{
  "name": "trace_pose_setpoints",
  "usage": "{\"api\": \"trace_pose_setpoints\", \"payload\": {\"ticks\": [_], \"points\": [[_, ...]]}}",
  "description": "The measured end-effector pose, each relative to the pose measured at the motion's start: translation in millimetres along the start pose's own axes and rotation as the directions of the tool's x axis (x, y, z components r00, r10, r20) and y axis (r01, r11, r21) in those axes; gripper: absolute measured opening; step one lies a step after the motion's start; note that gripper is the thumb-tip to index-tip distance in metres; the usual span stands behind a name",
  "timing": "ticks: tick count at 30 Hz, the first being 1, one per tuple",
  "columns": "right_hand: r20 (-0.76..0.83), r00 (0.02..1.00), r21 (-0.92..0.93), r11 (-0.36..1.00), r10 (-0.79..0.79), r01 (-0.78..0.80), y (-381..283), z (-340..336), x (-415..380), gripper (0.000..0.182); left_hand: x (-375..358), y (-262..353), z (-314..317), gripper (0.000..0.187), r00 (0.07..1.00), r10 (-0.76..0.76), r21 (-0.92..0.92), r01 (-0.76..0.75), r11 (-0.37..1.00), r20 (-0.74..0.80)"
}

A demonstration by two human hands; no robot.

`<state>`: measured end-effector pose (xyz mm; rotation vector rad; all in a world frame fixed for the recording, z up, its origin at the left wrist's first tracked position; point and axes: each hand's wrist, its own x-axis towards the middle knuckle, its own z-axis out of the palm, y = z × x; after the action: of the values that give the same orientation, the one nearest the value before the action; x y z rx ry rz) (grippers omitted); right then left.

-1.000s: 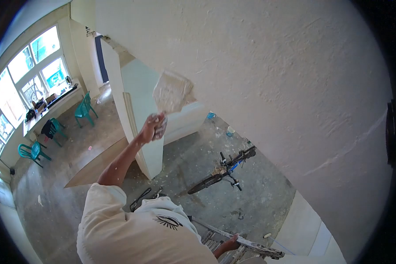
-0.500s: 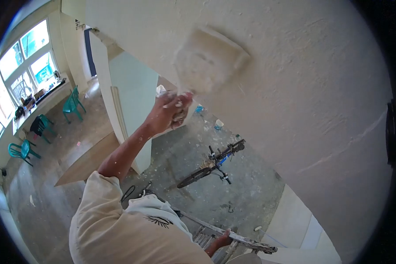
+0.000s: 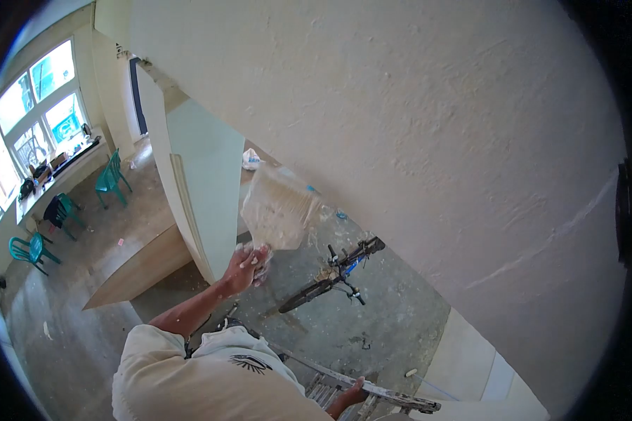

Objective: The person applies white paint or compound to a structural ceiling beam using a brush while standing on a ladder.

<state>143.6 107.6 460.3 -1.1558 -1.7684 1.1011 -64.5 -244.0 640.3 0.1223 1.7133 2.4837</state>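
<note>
A broad flat blade (image 3: 281,208), smeared with whitish paste, is held out by its near end in the left hand (image 3: 248,269). The left fingers (image 3: 262,254) are closed on that end and are spotted with the same paste; the gripped part is covered by the hand, so its shape can't be made out. The blade is seen over the floor (image 3: 393,323), just beside the slanted edge of a large pale plastered surface (image 3: 428,140); whether that surface is touched can't be told. The upper right and right of the view are filled by this surface, and the floor behind it is hidden. The right hand (image 3: 355,393) is wrapped on a rail of a paint-marked ladder (image 3: 409,402); its fingers are curled shut there, but some are hidden by the rail, and the ladder's lower end is cut off by the frame. Much of the bottom is taken up by a pale shirt (image 3: 196,386), by which part of the ladder is blocked. Below, a bicycle (image 3: 338,270) is seen, its far end met by the surface's edge. At left, green chairs (image 3: 28,247) are placed near a tabletop (image 3: 23,208) where dark items (image 3: 41,172) are heaped, too small to be identified. The windows (image 3: 14,109) are washed out, and the corners are blacked out by the lens
</note>
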Motion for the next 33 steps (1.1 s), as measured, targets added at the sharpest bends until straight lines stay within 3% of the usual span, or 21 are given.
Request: {"api": "trace_pose_setpoints", "payload": {"ticks": [2, 4, 6, 7, 9, 10, 13, 15, 18, 20, 23, 24, 25, 26, 27, 28, 29, 30, 31, 33], "points": [[0.001, 1.0, -0.063, 0.998, 0.017, -0.017, 1.8, 1.7, 1.0, 0.029, 8.8, 42.1, 14.7, 0.03, 0.991, 0.137, -0.113, -0.136, 0.984, 0.002], [0.012, 1.0, -0.06, 0.998, 0.018, -0.018, -24.6, 2.7, -6.7, 0.029, 22.0, 92.1, 25.3, 0.031, 0.96, 0.259, 0.085, -0.269, 0.959, 0.106], [0.027, 1.0, -0.067, 0.998, -0.002, 0.004, -24.6, -0.9, -8.1, 0.031, 39.0, 119.2, 36.7, 0.038, 0.947, 0.304, 0.136, -0.317, 0.939, 0.109], [0.029, 1.0, -0.07, 0.997, -0.008, 0.01, -17.6, -1.9, -7.1, 0.031, 41.6, 125.7, 43.6, 0.038, 0.947, 0.304, 0.131, -0.316, 0.94, 0.104], [-0.05, 0.998, -0.023, 0.999, -0.034, 0.033, -11.1, 3.3, -5.9, 0.028, 46.0, 135.7, 52.7, 0.035, 0.974, 0.177, -0.002, -0.178, 0.984, 0.138], [-0.051, 0.998, -0.019, 0.999, -0.037, 0.036, -10.7, 4.4, -4.4, 0.028, 45.1, 125.6, 50.7, 0.034, 0.956, 0.242, -0.011, -0.244, 0.97, 0.167], [-0.036, 0.997, 0.043, 0.997, 0.062, -0.061, -11.9, 7.3, -7.0, 0.024, 42.0, 84.9, 37.9, 0.033, 0.966, 0.215, 0.031, -0.222, 0.975, 0.144], [-0.04, 0.997, 0.019, 0.998, 0.059, -0.059, -12.0, 5.5, -11.5, 0.024, 25.8, 65.9, 27.2, 0.033, 0.989, 0.059, 0.041, -0.065, 0.997, 0.138], [-0.029, 0.998, -0.019, 0.999, 0.051, -0.051, -11.4, 5.2, -18.1, 0.025, 5.0, 27.6, 3.6, 0.033, 0.993, -0.056, 0.095, 0.046, 0.994, 0.106], [-0.02, 0.999, -0.036, 0.999, 0.038, -0.039, -12.4, 8.7, -19.1, 0.026, -7.8, 18.7, -5.8, 0.036, 0.993, -0.096, 0.329, 0.114, 0.938, -0.07], [-0.021, 1.0, -0.049, 0.999, 0.017, -0.018, -17.2, 20.0, -18.0, 0.026, -13.5, 27.8, -18.7, 0.039, 0.998, 0.034, 0.251, -0.02, 0.968, -0.049], [-0.017, 1.0, -0.06, 0.998, 0.011, -0.012, -17.7, 20.6, -18.3, 0.027, -14.3, 47.6, -23.9, 0.034, 0.999, 0.041, 0.333, -0.029, 0.943, -0.029], [-0.012, 1.0, -0.076, 0.997, 0.005, -0.005, -17.7, 18.7, -19.2, 0.027, -4.6, 45.8, -38.2, 0.027, 0.995, 0.094, 0.131, -0.096, 0.987, 0.02], [-0.006, 1.0, -0.094, 0.996, -0.004, 0.004, -17.3, 15.2, -18.7, 0.027, 11.5, 42.7, -57.2, 0.026, 0.99, 0.129, 0.223, -0.115, 0.968, -0.048], [0.0, 1.0, -0.114, 0.993, -0.014, 0.013, -16.6, 10.7, -18.0, 0.028, 25.0, 68.5, -64.0, 0.029, 0.975, 0.219, 0.409, -0.213, 0.887, 0.032], [0.005, 1.0, -0.134, 0.991, -0.023, 0.024, -15.4, 5.4, -16.5, 0.028, 36.8, 97.8, -66.4, 0.03, 0.946, 0.298, 0.666, -0.304, 0.682, 0.127], [0.009, 0.999, -0.153, 0.988, -0.032, 0.033, -14.4, 1.2, -15.3, 0.028, 40.3, 125.9, -50.6, 0.03, 0.925, 0.353, -0.157, -0.332, 0.93, 0.139], [0.014, 0.999, -0.167, 0.985, -0.041, 0.043, -13.9, -1.1, -14.1, 0.028, 44.9, 154.7, -33.8, 0.034, 0.892, 0.446, 0.1, -0.451, 0.887, 0.074], [0.019, 0.999, -0.179, 0.983, -0.049, 0.051, -13.1, -2.6, -13.1, 0.029, 49.1, 172.2, -25.7, 0.04, 0.925, 0.379, 0.138, -0.373, 0.917, -0.016], [0.026, 0.998, -0.204, 0.977, -0.061, 0.065, -10.6, -6.3, -11.8, 0.029, 54.2, 179.9, -25.0, 0.041, 0.961, 0.274, 0.14, -0.268, 0.953, -0.028]]}}
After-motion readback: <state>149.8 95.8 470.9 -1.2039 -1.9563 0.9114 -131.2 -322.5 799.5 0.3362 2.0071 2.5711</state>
